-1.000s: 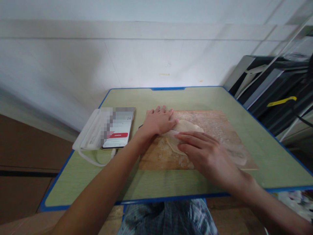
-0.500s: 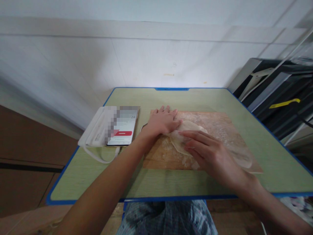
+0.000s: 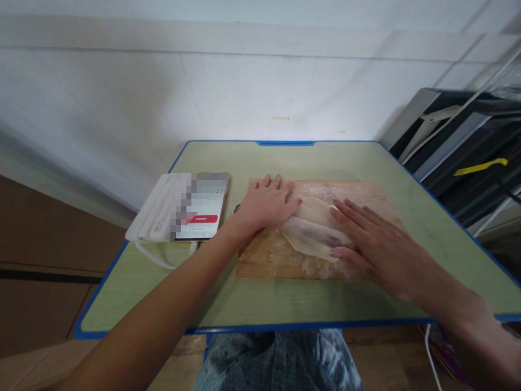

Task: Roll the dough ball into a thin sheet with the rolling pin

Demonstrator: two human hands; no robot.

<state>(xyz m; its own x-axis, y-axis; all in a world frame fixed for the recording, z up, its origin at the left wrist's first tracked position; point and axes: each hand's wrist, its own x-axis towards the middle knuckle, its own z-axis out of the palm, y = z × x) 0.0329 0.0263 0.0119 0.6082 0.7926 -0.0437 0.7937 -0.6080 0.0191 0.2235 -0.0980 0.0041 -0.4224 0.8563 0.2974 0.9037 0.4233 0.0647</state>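
Note:
A flat sheet of dough point(image 3: 311, 209) lies on the floured wooden board point(image 3: 260, 260). Across it runs a pale, floury rolling pin point(image 3: 313, 229), its ends covered by my hands. My left hand point(image 3: 269, 203) rests flat with fingers spread at the board's left side, palm by the pin's left end and thumb over the dough's edge. Over the pin's right end lies my right hand point(image 3: 368, 236), its fingers stretched out and its thumb apart on the near side. Neither hand is wrapped round anything.
The green table point(image 3: 211, 304) has a blue edge. At its left a phone point(image 3: 205, 209) with a lit screen lies beside a white case-like object point(image 3: 152, 209), with a white cable point(image 3: 157, 262) nearby. Dark flat panels point(image 3: 464, 141) lean beyond the right edge, near the white wall point(image 3: 244, 92).
My right hand has moved right, from the dough's middle to the pin's end, and its fingers have spread. The rolling pin, earlier at the board's right, now lies across the dough.

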